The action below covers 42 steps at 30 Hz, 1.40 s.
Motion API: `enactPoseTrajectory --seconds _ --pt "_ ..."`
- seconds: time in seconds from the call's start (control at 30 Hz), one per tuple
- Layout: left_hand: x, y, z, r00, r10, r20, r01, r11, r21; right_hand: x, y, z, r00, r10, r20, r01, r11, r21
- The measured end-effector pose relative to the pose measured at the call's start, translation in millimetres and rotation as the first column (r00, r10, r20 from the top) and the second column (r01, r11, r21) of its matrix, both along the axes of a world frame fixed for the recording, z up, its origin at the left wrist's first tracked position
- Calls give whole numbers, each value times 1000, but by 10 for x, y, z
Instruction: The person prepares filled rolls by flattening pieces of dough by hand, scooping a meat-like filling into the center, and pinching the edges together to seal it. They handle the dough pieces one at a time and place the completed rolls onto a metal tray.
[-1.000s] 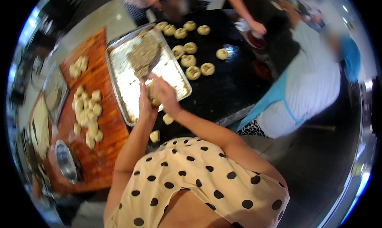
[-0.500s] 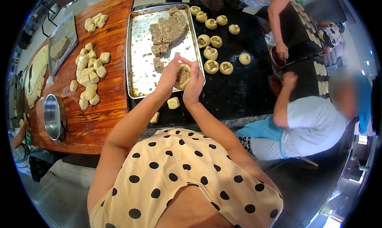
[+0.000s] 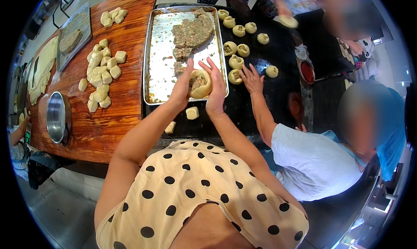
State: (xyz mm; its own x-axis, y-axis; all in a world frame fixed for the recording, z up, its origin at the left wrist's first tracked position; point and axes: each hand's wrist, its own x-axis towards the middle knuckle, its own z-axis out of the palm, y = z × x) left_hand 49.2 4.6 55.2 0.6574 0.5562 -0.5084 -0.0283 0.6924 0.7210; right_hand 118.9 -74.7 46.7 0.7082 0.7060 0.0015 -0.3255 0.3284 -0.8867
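Between my two hands, over the lower right part of a metal tray [image 3: 157,53], is a round dough bun [image 3: 202,91] with its top open on a speckled meat filling. My left hand [image 3: 181,87] presses against its left side. My right hand [image 3: 214,94] cups the right side, fingers pointing up and slightly apart. The tray holds a slab of filling [image 3: 195,31], partly cut into chunks. Just below the tray, a plain dough piece [image 3: 192,113] lies on the black table; another piece [image 3: 170,127] is nearer me.
Filled buns [image 3: 243,50] stand in rows right of the tray. A co-worker's hand [image 3: 253,78] reaches among them from the right. Left, a wooden table [image 3: 126,131] holds dough pieces [image 3: 100,71] and a steel bowl [image 3: 56,118]. A red-filled bowl [image 3: 306,71] sits far right.
The co-worker on the right has leaned in and stretched a hand to the nearest buns. Another person at the far side now holds a flat pale disc. My hands still cup the bun, its opening more visible.
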Motion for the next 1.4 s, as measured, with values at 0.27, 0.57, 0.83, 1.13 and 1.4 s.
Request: enactPoseTrajectory --seconds 0.27,0.57,0.83,1.13,1.4 --pt "115 36 -80 943 -58 328 116 980 -160 83 48 -56 963 -233 -137 215 967 -136" --pt "25 -280 -204 985 103 140 -146 926 347 -230 92 -131 599 -324 732 467 884 9" --pt "-143 265 214 919 -351 -180 392 757 523 -124 -266 56 689 154 708 58 962 -266" --pt "-404 45 398 856 -491 164 461 867 188 -30 -456 388 590 61 805 76 988 -131" --pt "-377 -220 413 857 -374 355 359 927 109 -65 -513 338 555 49 831 116 984 -135"
